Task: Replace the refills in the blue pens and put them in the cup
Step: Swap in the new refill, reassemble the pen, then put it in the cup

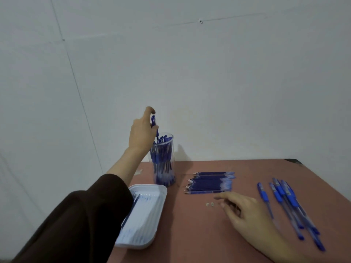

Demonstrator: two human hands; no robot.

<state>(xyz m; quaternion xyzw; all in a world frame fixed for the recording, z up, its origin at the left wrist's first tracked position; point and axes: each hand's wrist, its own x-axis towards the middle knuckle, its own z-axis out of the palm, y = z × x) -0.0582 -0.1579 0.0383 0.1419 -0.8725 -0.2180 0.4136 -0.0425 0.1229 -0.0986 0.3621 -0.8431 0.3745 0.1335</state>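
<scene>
Hanging low over the reddish table (199,234), the right hand (252,215) is nearest, its fingers loose and apart, holding nothing, just beside two small pale bits (209,204). Several loose blue pens (288,202) lie to its right. A white tray (133,245) to its left holds a dark refill (131,211). Beyond the hand, blue refills (209,183) lie in a row. Farthest, by the wall, the clear cup (164,164) stands full of pens. The left hand (142,135) pinches one blue pen (153,122) upright at its mouth.
</scene>
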